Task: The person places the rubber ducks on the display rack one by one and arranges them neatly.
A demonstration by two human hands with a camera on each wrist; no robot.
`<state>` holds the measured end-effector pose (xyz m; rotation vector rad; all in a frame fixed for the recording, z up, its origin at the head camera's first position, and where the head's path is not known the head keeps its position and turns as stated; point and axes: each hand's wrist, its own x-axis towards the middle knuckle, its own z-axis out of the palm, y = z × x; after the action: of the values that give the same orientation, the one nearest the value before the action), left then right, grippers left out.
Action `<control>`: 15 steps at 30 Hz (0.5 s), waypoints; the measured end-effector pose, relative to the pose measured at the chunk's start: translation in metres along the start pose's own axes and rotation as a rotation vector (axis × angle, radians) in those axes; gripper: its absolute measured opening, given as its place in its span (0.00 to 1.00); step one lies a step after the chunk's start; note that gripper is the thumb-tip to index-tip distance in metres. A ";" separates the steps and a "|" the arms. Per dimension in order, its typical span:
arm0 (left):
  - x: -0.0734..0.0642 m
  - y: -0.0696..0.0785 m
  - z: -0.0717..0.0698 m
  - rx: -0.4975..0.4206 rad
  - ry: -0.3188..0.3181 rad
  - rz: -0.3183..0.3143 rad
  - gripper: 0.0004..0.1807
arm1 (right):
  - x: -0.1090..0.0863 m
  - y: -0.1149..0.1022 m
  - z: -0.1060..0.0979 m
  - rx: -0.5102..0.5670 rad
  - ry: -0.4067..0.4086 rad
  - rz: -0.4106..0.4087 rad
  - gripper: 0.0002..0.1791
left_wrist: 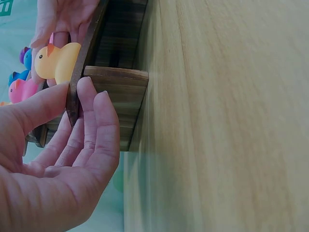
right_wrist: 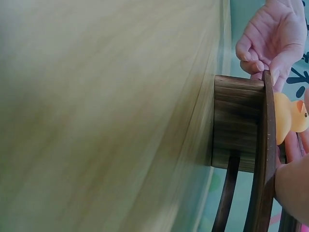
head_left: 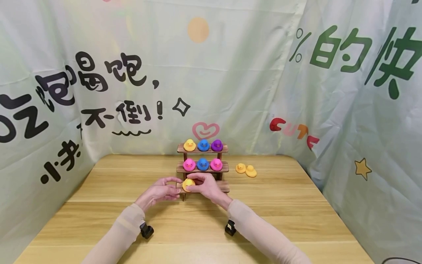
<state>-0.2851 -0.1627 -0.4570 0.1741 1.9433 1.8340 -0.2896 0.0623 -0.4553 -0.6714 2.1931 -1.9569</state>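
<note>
A three-tier wooden display stand (head_left: 225,186) is on the table. At the left end of its bottom shelf sits a yellow rubber duck (head_left: 188,185), which my right hand (head_left: 208,187) holds between thumb and fingers. My left hand (head_left: 160,191) pinches the left end of that same shelf. In the left wrist view its thumb (left_wrist: 46,106) lies at the shelf's upper edge, with the fingers curled beneath. The duck (right_wrist: 288,117) rests against the shelf's top in the right wrist view, with the right fingertips partly hidden.
On the middle shelf are a pink, a blue duck (head_left: 203,164) and another pink one. The top shelf bears a yellow, a blue and a purple duck (head_left: 217,145). Two yellow ducks (head_left: 251,171) lie on the table (head_left: 280,205) right of the stand. Printed cloth (head_left: 230,73) hangs behind.
</note>
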 end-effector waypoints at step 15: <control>0.001 -0.001 0.000 -0.005 -0.004 0.009 0.26 | -0.013 -0.001 -0.025 0.007 0.039 0.031 0.17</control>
<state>-0.2857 -0.1629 -0.4579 0.1847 1.9382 1.8421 -0.2876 0.0902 -0.4528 -0.5993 2.2045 -1.9773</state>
